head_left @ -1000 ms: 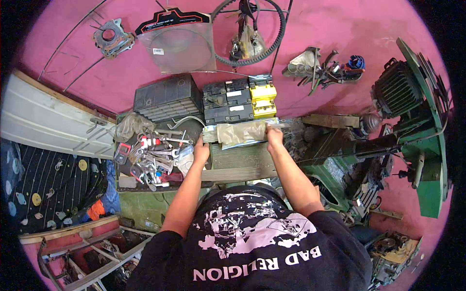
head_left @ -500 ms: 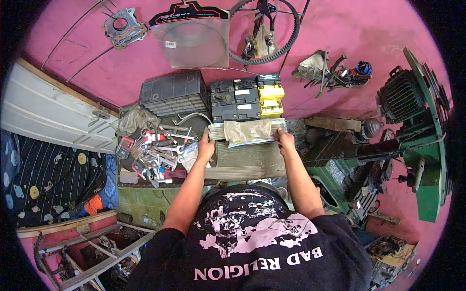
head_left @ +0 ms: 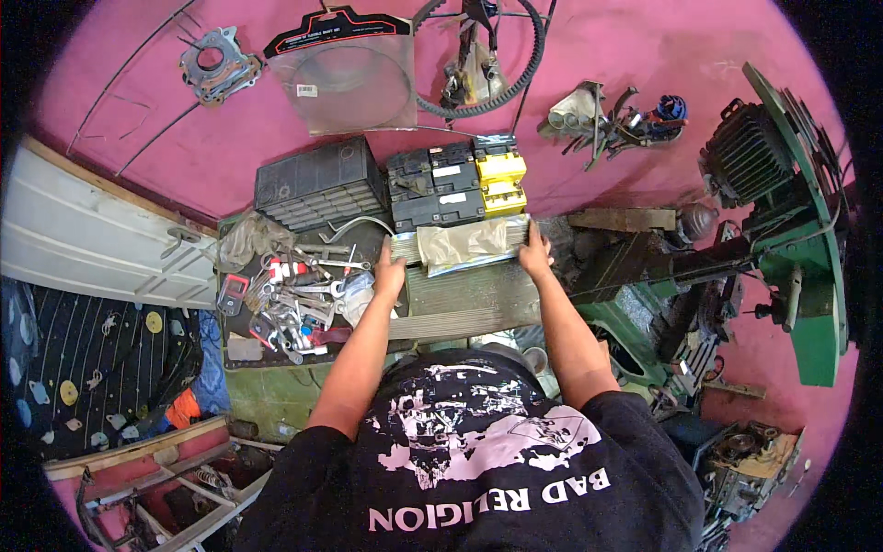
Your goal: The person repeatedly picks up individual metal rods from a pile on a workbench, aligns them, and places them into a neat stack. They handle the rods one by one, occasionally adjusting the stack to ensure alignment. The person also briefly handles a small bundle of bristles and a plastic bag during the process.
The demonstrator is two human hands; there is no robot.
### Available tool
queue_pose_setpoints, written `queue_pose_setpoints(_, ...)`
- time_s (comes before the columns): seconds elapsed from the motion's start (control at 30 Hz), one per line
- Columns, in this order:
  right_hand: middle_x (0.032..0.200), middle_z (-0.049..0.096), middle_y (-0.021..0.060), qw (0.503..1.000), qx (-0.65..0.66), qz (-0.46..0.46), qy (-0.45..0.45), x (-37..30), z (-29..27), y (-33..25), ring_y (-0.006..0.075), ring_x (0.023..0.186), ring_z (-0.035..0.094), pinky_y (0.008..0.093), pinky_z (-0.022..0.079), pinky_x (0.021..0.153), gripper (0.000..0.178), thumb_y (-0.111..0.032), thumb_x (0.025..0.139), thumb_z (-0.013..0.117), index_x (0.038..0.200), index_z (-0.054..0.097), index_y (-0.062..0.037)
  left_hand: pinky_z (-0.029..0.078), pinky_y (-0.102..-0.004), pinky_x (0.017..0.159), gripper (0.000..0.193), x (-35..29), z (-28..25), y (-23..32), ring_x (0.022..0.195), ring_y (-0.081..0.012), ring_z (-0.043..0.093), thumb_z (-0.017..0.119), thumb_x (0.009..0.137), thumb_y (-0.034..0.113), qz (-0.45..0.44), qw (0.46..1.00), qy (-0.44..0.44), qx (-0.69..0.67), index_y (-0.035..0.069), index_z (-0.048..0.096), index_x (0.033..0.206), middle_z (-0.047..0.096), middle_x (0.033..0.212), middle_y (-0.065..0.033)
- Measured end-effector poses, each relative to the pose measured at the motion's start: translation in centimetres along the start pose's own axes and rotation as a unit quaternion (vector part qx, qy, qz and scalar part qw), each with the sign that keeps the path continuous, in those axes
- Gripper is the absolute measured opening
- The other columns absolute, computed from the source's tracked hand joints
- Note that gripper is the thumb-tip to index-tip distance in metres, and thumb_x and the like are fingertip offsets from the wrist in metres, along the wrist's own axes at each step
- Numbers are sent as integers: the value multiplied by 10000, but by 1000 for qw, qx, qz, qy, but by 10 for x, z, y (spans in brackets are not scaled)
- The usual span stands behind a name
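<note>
Since a second ago the right hand (head_left: 535, 254) has shifted out to the very end of the bundle of rods (head_left: 464, 243), where rod tips stuck out beyond it before; the left hand (head_left: 390, 274) stays at the opposite end.

A pink wall (head_left: 625, 55) fills the background; a green machine (head_left: 815, 313) stands on the right, a white door (head_left: 101, 230) on the left, and the person's black shirt (head_left: 313, 488) takes up the lower middle; the workbench (head_left: 474, 293) stretches ahead of the person, with a black box (head_left: 322, 182) on its far side and a group of black and yellow batteries (head_left: 451, 175) just right of that. A heap of hand tools (head_left: 308, 299) spreads left of the left hand; the bundle lies crosswise just in front of the batteries, tan paper (head_left: 451, 241) over its middle and bare rods showing at its left end; whether it rests on the bench I cannot tell.

The left hand grips the left end, thumb up; the right hand meets the right end, thumb up and fingers partly curled, though I cannot tell whether they close on it; a small red-framed meter (head_left: 234, 294) sits at the heap's left edge.
</note>
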State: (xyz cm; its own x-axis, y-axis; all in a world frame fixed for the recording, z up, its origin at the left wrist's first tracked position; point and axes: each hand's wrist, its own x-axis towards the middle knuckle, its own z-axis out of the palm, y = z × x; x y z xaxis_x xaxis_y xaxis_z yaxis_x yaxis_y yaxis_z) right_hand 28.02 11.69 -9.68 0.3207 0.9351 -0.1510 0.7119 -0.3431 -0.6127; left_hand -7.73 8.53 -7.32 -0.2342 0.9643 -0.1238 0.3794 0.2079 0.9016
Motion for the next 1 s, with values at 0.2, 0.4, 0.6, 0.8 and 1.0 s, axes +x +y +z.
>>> queue_pose_setpoints(0.2, 1507, 423, 229, 991, 128, -27, -6, -6, -7, 5, 378, 1372, 414, 372, 305, 1141, 777, -25, 820, 538, 1554, 300, -118, 368, -349, 1091, 677, -9, 0, -23, 1322, -299, 506, 582, 888, 2, 51, 997, 18, -63, 88, 357, 1521, 511, 1455, -185)
queue_pose_setpoints(0.4, 1496, 444, 222, 975, 202, -89, -29, -9, -2, 12, 297, 1386, 421, 333, 304, 1138, 786, 57, 817, 532, 1554, 301, -88, 312, -327, 1124, 649, -20, 0, -13, 1371, -265, 440, 548, 899, -4, 2, 989, 4, -147, 66, 361, 1516, 446, 1515, -159)
queue_pose_setpoints(0.6, 1489, 451, 217, 988, 126, -69, -58, -9, -9, 11, 295, 1377, 428, 330, 306, 1138, 809, 59, 798, 531, 1557, 296, -95, 276, -344, 1152, 656, -22, 0, -23, 1415, -293, 378, 503, 882, 8, 22, 989, 13, -148, 65, 356, 1519, 413, 1528, -175)
queue_pose_setpoints(0.8, 1441, 476, 271, 974, 195, -114, -33, -6, -7, 20, 397, 1364, 434, 399, 328, 1149, 846, 41, 770, 541, 1557, 302, -160, 240, -443, 1175, 715, -32, 11, -30, 1451, -393, 285, 518, 869, 95, 10, 1000, 24, -6, 167, 312, 1549, 337, 1558, -210)
queue_pose_setpoints(1.0, 1497, 467, 169, 964, 225, -120, -80, -5, -19, 13, 222, 1329, 466, 266, 324, 1098, 835, 105, 774, 488, 1559, 301, -111, 216, -493, 1175, 755, -31, 13, -55, 1482, -415, 211, 528, 875, 135, 6, 1000, 4, 28, 268, 260, 1568, 248, 1593, -240)
